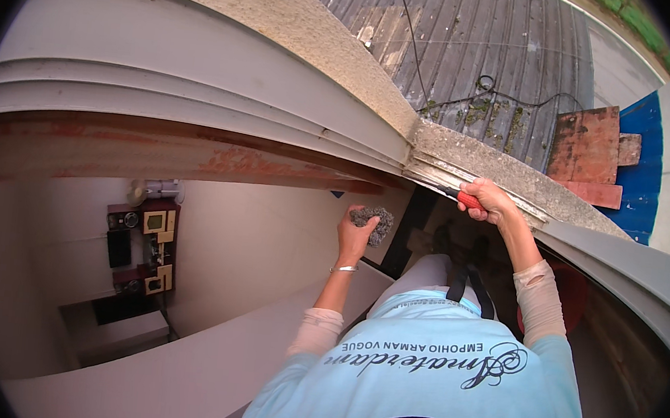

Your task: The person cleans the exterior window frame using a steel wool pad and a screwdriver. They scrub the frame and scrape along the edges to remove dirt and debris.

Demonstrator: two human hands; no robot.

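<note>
My left hand (pixel 357 229) is closed around a crumpled grey scouring pad or rag (pixel 377 225), held clear of the window frame on the room side. In my right hand (pixel 487 202) is a screwdriver-like tool with a red and black handle (pixel 470 200). Its thin shaft points left along the dirty white window track (pixel 444 172), near the corner where the frame meets the sill. The tip is too small to make out. Rough concrete sill (pixel 496 170) lies just beyond the track.
White window frame (pixel 204 57) runs to the upper left. Outside are a corrugated roof (pixel 465 52) with a black cable (pixel 521 98), and reddish boards (pixel 589 146) on blue sheeting. A red round object (pixel 565 300) stands below my right arm. Inside, a shelf (pixel 159 240) holds several items.
</note>
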